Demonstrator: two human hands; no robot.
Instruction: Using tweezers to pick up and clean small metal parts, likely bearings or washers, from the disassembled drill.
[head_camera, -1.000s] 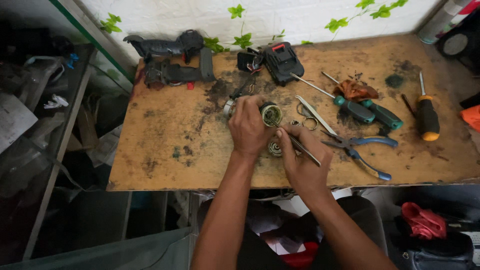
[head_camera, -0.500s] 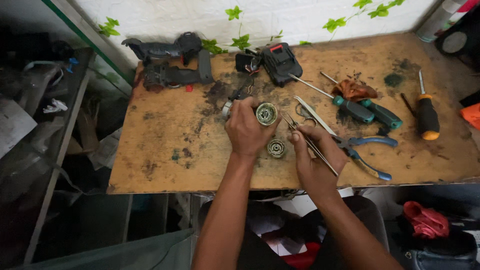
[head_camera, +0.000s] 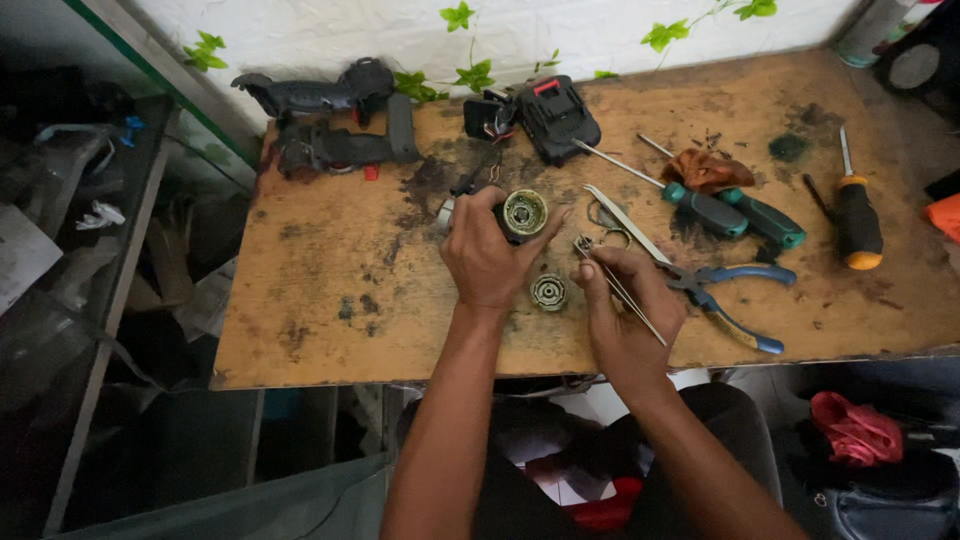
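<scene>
Tweezers' tiny held part indistinct

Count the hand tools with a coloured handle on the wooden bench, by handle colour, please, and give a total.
Green-handled screwdrivers: 2
Orange and black screwdriver: 1
Blue-handled pliers: 1
Total: 4
The metal tweezers in the right hand have no coloured handle, so they are not counted.
</scene>
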